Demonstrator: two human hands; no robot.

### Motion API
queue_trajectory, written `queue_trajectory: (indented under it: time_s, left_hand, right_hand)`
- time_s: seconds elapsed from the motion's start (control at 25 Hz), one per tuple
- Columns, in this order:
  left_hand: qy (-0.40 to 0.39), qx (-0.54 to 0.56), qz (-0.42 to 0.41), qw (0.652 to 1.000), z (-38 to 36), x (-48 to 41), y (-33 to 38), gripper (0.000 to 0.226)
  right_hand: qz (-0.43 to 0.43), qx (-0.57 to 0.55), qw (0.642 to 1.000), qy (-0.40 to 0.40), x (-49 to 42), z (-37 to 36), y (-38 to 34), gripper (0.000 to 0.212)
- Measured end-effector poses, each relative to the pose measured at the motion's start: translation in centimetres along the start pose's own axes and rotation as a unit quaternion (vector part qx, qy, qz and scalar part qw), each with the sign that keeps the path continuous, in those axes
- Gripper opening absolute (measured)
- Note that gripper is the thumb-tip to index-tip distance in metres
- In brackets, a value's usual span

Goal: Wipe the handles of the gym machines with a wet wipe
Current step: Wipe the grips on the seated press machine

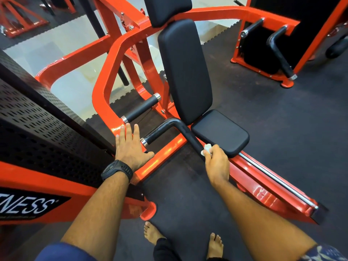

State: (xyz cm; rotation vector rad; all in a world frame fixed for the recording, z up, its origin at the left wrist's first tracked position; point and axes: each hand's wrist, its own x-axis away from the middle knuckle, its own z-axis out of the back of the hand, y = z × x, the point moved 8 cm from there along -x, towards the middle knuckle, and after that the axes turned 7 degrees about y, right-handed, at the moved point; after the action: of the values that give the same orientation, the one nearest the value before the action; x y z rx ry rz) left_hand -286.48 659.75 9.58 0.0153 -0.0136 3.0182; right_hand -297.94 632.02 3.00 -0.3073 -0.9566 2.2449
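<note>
Right hand (216,164) pinching white wet wipe (206,148) against black bent handle (180,129), frame centre — beside seat pad (220,132). My left hand (130,147) flat, fingers straight — resting on orange frame bar (162,155), lower centre-left.

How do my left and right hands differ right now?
The left hand rests flat and open on the orange frame, holding nothing; the right hand pinches a white wipe against the bent black handle. The left wrist wears a black watch; the right wrist is bare. Both hands are ungloved.
</note>
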Motion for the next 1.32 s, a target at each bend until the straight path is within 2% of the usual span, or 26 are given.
queue_trajectory:
  time_s: [0.16,0.28,0.32,0.4,0.56,0.64,0.72,0.92,1.0,1.16,1.24,1.32]
  left_hand:
    - [0.003,0.005,0.000,1.000,0.0,-0.1,0.0,0.117]
    - [0.003,0.014,0.001,1.000,-0.1,0.0,0.0,0.118]
    - [0.006,0.012,0.001,1.000,-0.1,0.0,0.0,0.118]
    - [0.005,0.010,-0.001,1.000,-0.1,-0.1,0.0,0.118]
    - [0.008,0.008,0.000,1.000,0.1,-0.2,0.1,0.118]
    - [0.000,0.010,-0.001,1.000,0.0,-0.2,0.2,0.117]
    - [0.003,0.012,0.002,1.000,0.1,-0.1,0.1,0.116]
    - [0.003,0.011,0.001,1.000,0.2,-0.1,0.1,0.116]
    - [0.000,0.011,0.002,1.000,0.2,0.1,0.1,0.116]
    - [0.005,0.013,0.000,1.000,0.3,0.0,0.2,0.116]
    - [0.008,0.012,0.003,1.000,0.3,0.1,0.3,0.117]
    - [0.010,0.009,0.002,1.000,0.4,0.0,0.3,0.116]
  right_hand:
    - [0.071,-0.066,0.995,-0.035,0.5,-1.7,-2.8,0.009]
    - [0.102,0.012,0.993,-0.066,0.9,-2.1,-1.8,0.036]
    - [0.101,0.056,0.991,-0.066,1.0,-1.9,-0.7,0.037]
    - [0.083,0.120,0.988,-0.055,1.0,-1.6,0.1,0.025]
    - [0.174,0.137,0.972,-0.082,1.1,-3.1,-2.4,0.037]
    - [0.111,0.102,0.985,-0.081,1.2,-2.6,-1.0,0.030]
    - [0.083,0.070,0.993,-0.041,1.6,-1.6,-0.2,0.031]
    - [0.100,0.076,0.992,-0.029,0.7,-2.1,-1.8,0.017]
    - [0.078,0.053,0.994,-0.047,1.3,-1.6,-1.0,0.023]
    - [0.033,0.044,0.998,-0.040,1.7,-2.1,0.0,0.048]
    - [0.044,0.035,0.998,-0.017,0.9,-2.9,-1.4,0.048]
    - [0.108,0.057,0.992,-0.023,0.1,-3.3,-4.0,0.056]
